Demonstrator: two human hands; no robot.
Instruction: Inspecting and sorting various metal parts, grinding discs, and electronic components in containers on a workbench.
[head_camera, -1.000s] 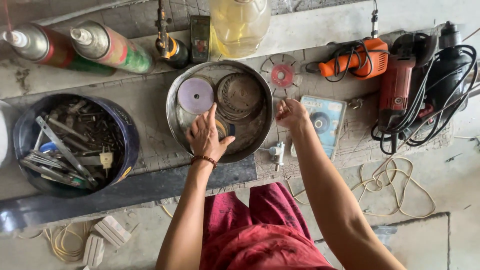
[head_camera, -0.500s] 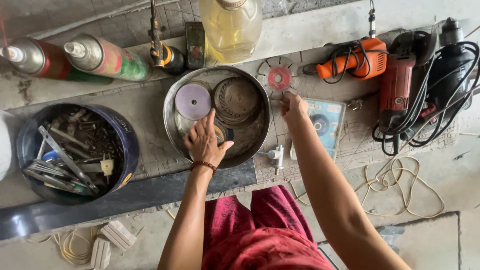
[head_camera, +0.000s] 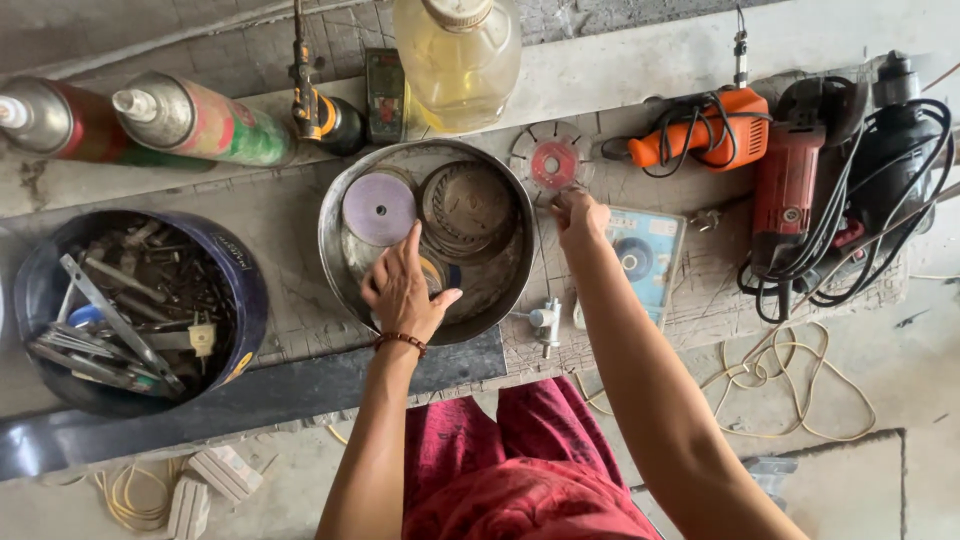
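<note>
**Operator:** Comparing with the frame one second back, what differs?

**Inspector:** The right hand has advanced from beside the metal pan up to the lower edge of the red-centred cutting disc. The left hand has kept its place inside the pan. The view has shifted slightly.

**Operator:** State the finger condition.

**Inspector:** Left hand: fingers loosely spread, index extended toward the purple sanding disc, thumb out to the side, palm over a small round item on the pan floor; that item is mostly hidden. Right hand: fingers curled together with the tips at the cutting disc's rim; whether they pinch it cannot be told.

**Operator:** Locate the items.

**Inspector:** The cutting disc lies flat on the bench, just beside the pan's upper right rim. The purple disc and a stack of worn discs lie side by side inside the pan.

**Operator:** Describe the surface and surroundings.

**Inspector:** A rough, scored workbench carries a dark bucket of tools at left, two spray cans, a bottle of yellowish liquid, an orange drill and a red power tool with coiled black cables. A blue disc package lies right of the forearm. Concrete floor lies below.
</note>
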